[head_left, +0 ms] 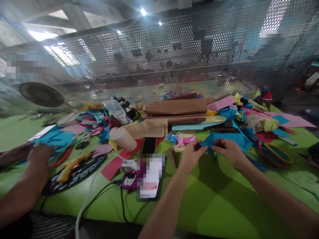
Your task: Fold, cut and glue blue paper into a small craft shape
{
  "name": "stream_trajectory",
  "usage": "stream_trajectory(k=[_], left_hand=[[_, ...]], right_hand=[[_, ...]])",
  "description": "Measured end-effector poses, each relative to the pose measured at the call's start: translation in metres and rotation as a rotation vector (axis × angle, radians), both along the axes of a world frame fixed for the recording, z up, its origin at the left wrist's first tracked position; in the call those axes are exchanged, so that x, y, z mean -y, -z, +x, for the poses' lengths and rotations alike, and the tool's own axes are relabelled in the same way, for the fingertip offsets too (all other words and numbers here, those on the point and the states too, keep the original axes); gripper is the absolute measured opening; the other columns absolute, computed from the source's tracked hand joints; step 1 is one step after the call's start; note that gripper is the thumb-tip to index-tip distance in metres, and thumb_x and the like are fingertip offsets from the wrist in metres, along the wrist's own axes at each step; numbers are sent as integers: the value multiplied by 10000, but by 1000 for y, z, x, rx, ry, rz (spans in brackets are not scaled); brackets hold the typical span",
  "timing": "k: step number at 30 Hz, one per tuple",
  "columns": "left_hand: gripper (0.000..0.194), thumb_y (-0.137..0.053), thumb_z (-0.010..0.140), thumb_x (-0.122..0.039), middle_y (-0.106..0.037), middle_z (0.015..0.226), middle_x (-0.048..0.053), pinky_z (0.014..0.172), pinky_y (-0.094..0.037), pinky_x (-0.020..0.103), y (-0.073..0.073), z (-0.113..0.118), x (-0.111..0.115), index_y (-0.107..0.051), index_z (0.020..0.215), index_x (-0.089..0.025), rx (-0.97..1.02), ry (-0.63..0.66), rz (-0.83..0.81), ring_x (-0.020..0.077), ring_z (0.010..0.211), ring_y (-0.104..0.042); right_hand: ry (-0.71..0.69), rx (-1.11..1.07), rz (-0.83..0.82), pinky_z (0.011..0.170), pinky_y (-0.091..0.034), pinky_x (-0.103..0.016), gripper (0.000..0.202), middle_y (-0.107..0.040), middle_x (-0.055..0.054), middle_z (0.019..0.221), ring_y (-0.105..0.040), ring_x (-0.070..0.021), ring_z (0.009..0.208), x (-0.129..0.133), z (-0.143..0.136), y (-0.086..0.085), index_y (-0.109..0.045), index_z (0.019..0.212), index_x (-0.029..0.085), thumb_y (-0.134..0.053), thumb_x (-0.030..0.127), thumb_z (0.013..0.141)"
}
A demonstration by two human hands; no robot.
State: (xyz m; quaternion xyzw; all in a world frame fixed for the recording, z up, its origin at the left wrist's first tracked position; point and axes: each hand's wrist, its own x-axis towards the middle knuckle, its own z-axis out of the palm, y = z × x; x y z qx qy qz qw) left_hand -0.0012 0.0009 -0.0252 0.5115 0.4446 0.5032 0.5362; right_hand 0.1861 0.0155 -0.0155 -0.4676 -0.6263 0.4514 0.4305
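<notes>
A small folded piece of blue paper (210, 143) is held up between both hands over the green table (206, 202). My left hand (191, 153) pinches its left edge, and my right hand (229, 152) pinches its right side. Just left of my left hand stands a brown paper cone (172, 156). Small plastic packets in blue and pink (183, 139) lie behind the left hand. Behind the right hand are larger blue sheets (233, 137).
Another person's hands (40, 153) handle blue paper at the left. A phone (152, 177), a power strip (131, 182) with cables and a yellow glue gun (72, 166) lie left of my arms. Brown paper rolls (176, 107) lie behind; scissors (274, 154) are at the right.
</notes>
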Motion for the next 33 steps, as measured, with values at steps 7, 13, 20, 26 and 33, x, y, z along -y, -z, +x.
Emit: stream_trajectory(k=[7,13,20,26,33], left_hand=[[226,-766,798,-344,-682,799,22,740,-483,276,2,-1,-1,-665,873,-157,61,-66,18,140,736,-607],[256,-793,770,-320,-713,849,43,757,-489,283,-1,0,0,-686,924,-145,43,-29,-6,149,758,-626],[232,-771,778,-326,-704,840,10,780,-516,270,-18,-11,1,-653,899,-168,194,-232,7,131,755,-658],[318,-796,708,-365,-682,773,-21,717,-536,270,-31,-25,-3,-600,882,-185,373,-469,0,118,655,-647],[345,-811,654,-353,-661,737,-31,674,-535,266,-35,-24,0,-582,850,-186,405,-474,-38,111,615,-632]], right_hand=[[-60,-19,-39,661,-426,-297,341,-615,11,708,-547,-161,688,2,-2,1,-655,766,190,-780,501,706],[-85,21,-27,671,-428,-303,319,-654,3,731,-572,-173,702,4,-1,-2,-690,797,193,-753,502,749],[-75,113,40,689,-444,-311,304,-683,-17,733,-616,-200,730,1,3,3,-680,784,201,-686,498,849],[-172,559,366,849,-455,-370,243,-740,-70,1067,-626,-258,986,6,-3,10,-729,1111,245,-526,280,982],[-221,1044,548,786,-405,-377,216,-727,-108,984,-590,-278,935,18,-16,10,-734,1014,185,-540,280,994]])
